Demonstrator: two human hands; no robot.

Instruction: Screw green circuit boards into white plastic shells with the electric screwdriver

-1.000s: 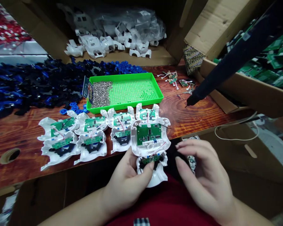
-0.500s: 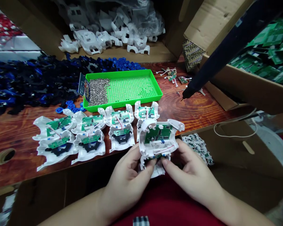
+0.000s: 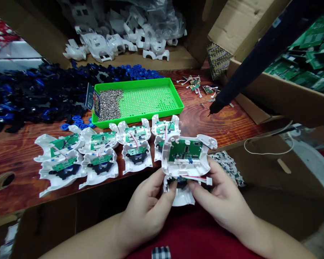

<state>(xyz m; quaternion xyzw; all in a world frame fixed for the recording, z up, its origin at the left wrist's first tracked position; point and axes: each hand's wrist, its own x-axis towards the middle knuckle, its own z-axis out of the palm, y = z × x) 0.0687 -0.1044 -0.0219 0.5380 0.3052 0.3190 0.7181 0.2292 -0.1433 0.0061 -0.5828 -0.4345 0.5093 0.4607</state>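
In front of the green tray (image 3: pixel 140 118), the lower white shell half (image 3: pixel 184 198) is pinched by left hand (image 3: pixel 148 201) and right hand (image 3: pixel 218 189), red-and-white wires (image 3: pixel 198 177) best kept slack.

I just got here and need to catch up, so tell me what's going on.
A person holds an open white casing in both hands, the left hand and right hand gripping its sides. A green board sits in its upper half, and a white plug shows near the right hand. More open casings stand on the wooden table, before a green tray holding small metal pieces.
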